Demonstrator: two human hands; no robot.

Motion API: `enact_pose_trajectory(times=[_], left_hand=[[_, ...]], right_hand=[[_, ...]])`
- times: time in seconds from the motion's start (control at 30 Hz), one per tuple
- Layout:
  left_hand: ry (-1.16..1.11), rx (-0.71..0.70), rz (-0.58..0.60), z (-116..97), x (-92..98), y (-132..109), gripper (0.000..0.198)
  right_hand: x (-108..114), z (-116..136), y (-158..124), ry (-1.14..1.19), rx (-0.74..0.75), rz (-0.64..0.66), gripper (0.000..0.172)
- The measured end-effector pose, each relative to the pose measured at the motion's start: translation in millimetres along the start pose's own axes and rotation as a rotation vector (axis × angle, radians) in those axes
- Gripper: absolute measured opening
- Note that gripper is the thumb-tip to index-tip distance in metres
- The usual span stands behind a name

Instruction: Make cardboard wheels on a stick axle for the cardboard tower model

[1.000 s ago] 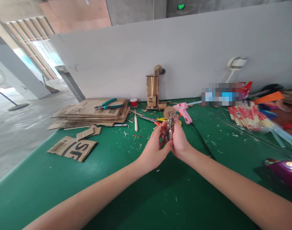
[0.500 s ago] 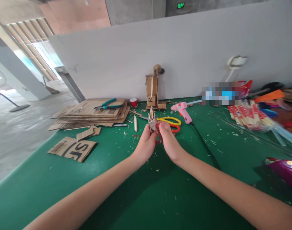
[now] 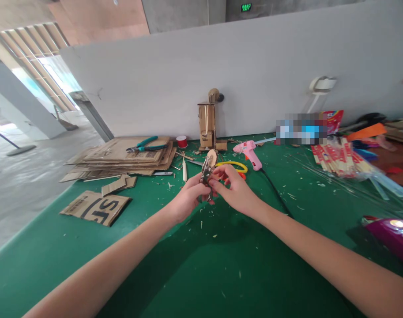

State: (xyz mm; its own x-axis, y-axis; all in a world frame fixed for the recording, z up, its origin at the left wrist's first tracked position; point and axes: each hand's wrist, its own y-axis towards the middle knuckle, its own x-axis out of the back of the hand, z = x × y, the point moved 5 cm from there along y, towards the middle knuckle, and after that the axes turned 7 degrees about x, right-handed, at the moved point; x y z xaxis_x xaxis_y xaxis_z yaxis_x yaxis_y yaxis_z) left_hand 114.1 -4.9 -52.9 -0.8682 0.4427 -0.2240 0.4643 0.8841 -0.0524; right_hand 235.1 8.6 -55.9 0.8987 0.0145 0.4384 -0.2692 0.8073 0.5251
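Both my hands meet at the middle of the table around small silver metal pliers (image 3: pixel 206 176), whose jaws point away from me. A round tan piece (image 3: pixel 212 157), cardboard by its look, sits at the jaws. My left hand (image 3: pixel 190 196) is closed round the pliers from the left, thumb on top. From the right, my right hand (image 3: pixel 236 190) grips the pliers with bent fingers; its fingertips are partly hidden. Just behind lie scissors with a yellow handle (image 3: pixel 236 166), partly covered by my right hand. A pale pointed stick (image 3: pixel 184 169) lies left of the pliers.
A cardboard model (image 3: pixel 206 126) stands against the grey partition. Left are stacked cardboard sheets (image 3: pixel 98 154) with teal-handled pliers (image 3: pixel 146 145) and a loose cardboard piece (image 3: pixel 95 207). Right are a pink glue gun (image 3: pixel 250 154), its cord, packaged sticks (image 3: pixel 337 157) and a purple object (image 3: pixel 391 238).
The pliers have turned and show more of their side, and the round piece faces me more. My right hand has shifted its fingers on the pliers. The view has moved slightly.
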Motion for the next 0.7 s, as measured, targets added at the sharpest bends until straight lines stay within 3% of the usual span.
enact_pose_trajectory(times=[0.03,0.2,0.3,0.5,0.7], left_hand=[[-0.012,0.001,-0.021,1.2,1.5,0.3,0.014],[-0.136,0.029,-0.137,8.2,9.5,2.4,0.037],[-0.124,0.039,-0.153,7.1,12.1,1.8,0.041],[-0.068,0.053,-0.044,1.9,0.2,-2.3,0.042],[-0.067,0.111,-0.179,4.3,1.2,-5.1,0.055]], right_hand=[[-1.3,3.0,-0.9,0.002,0.008,0.021,0.023],[-7.0,14.3,-4.0,0.108,-0.014,0.113,0.019],[-3.0,11.5,-2.0,0.2,-0.064,0.065,0.018],[3.7,1.2,1.4,0.276,-0.074,0.016,0.02],[3.7,-0.4,0.8,0.294,-0.095,0.023,0.029]])
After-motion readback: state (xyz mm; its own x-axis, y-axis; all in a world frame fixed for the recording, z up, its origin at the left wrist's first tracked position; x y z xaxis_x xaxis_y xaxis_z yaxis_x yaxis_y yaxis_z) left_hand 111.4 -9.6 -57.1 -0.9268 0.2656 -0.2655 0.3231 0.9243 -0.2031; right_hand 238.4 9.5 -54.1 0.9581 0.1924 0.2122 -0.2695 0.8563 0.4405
